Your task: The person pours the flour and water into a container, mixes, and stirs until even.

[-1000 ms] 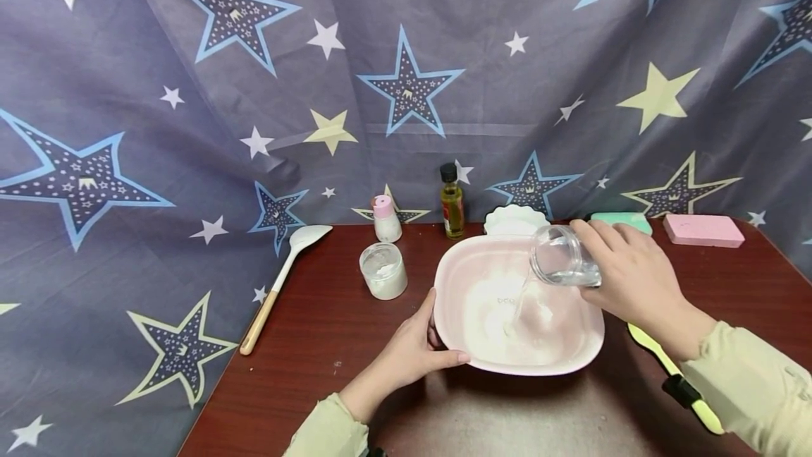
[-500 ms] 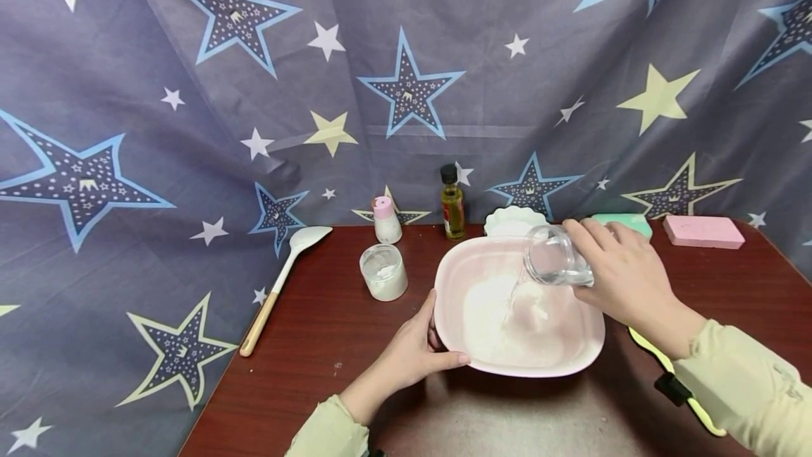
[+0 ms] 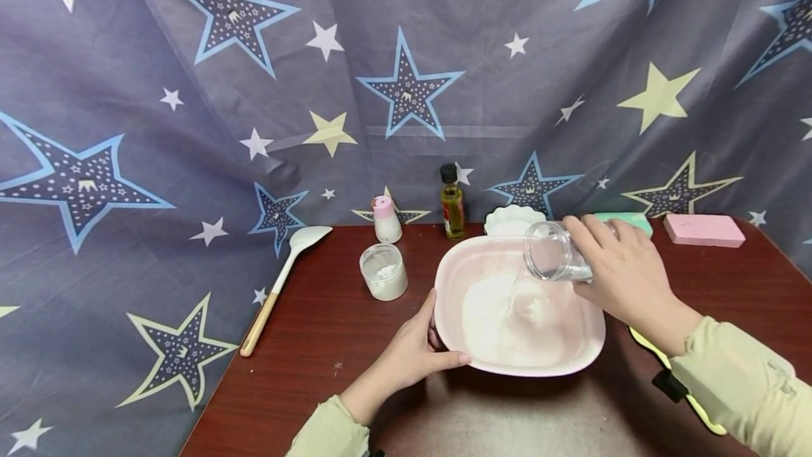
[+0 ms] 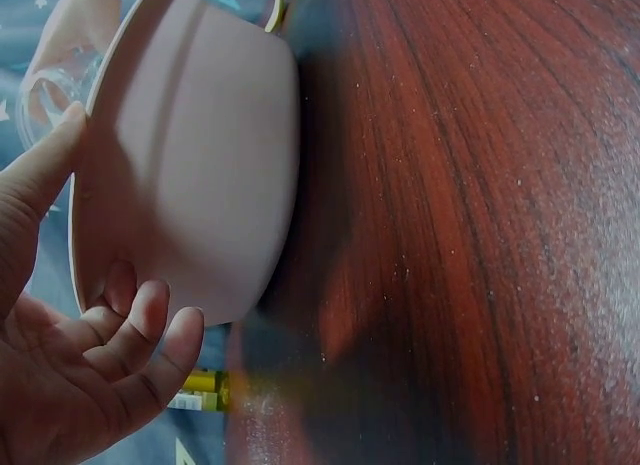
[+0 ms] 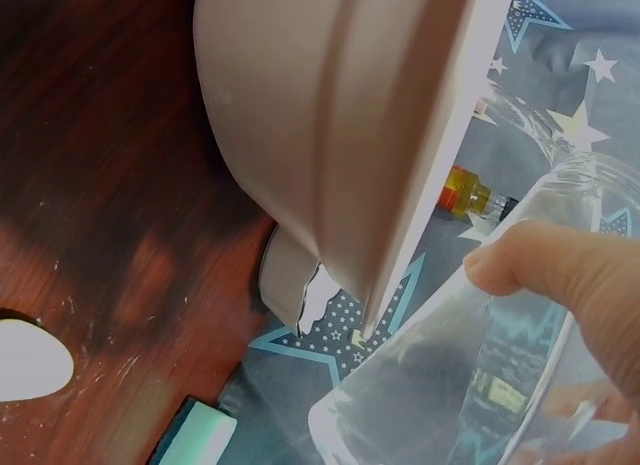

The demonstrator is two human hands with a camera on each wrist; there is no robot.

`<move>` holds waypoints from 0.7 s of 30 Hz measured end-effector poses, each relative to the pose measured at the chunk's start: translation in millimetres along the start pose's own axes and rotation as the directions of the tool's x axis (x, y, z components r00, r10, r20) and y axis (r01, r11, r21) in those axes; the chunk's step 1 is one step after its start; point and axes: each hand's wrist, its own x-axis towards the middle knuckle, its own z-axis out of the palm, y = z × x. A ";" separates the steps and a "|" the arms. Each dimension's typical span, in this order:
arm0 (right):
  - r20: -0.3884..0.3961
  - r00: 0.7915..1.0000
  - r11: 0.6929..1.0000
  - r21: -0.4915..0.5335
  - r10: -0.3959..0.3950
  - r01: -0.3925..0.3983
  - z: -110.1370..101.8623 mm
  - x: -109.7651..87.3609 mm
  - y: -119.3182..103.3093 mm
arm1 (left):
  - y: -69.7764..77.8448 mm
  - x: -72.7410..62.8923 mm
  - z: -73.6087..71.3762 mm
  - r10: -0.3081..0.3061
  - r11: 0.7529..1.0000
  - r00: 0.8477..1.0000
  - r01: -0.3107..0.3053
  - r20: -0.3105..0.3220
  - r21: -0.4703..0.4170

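A pale pink basin [image 3: 458, 266] stands on the dark red table. My left hand [image 3: 411, 350] grips its left side; the thumb lies on the rim, and in the left wrist view the fingers curl against the outer wall [image 4: 215, 165]. Over the basin's right side, my right hand [image 3: 624, 270] holds a clear jar [image 3: 550, 251], tipped so its mouth faces left. A thin stream of water [image 3: 515, 291] falls from the jar into the basin. Water still shows inside the jar [image 5: 520, 365] in the right wrist view.
Behind the basin are an oil bottle [image 3: 452, 206] and a white scalloped dish [image 3: 507, 219]. Leftward lie a jar of white powder [image 3: 385, 281], a pink-capped shaker [image 3: 385, 224] and a ladle [image 3: 279, 288]. Green [image 3: 628, 221] and pink sponges [image 3: 704, 231] lie right; a yellow-green utensil [image 3: 653, 350] lies partly under the right sleeve.
The jar has shifted slightly left with my right hand, and its water level looks lower. Water pours throughout. My left hand and the basin have stayed put.
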 end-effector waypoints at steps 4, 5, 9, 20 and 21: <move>-0.013 1.000 1.000 -0.003 -0.001 0.001 0.5 -0.7 2.3 | -0.1 1.1 0.2 0.005 1.000 1.000 -0.005 0.001 -0.009; -0.014 1.000 1.000 -0.003 -0.001 0.001 0.6 -1.0 2.9 | 0.1 1.2 0.2 0.004 1.000 1.000 -0.004 0.002 -0.012; -0.012 1.000 1.000 -0.005 -0.005 0.005 0.6 -2.1 4.6 | -0.3 1.0 0.3 0.002 1.000 1.000 -0.001 0.005 -0.019; 0.015 1.000 1.000 -0.013 -0.019 0.019 -2.0 -3.8 8.3 | -0.7 0.4 0.3 -0.007 1.000 1.000 0.007 0.006 -0.013; 0.014 1.000 1.000 -0.014 -0.020 0.020 -2.1 -3.9 8.6 | -0.4 0.5 0.1 -0.007 1.000 1.000 0.007 0.007 -0.014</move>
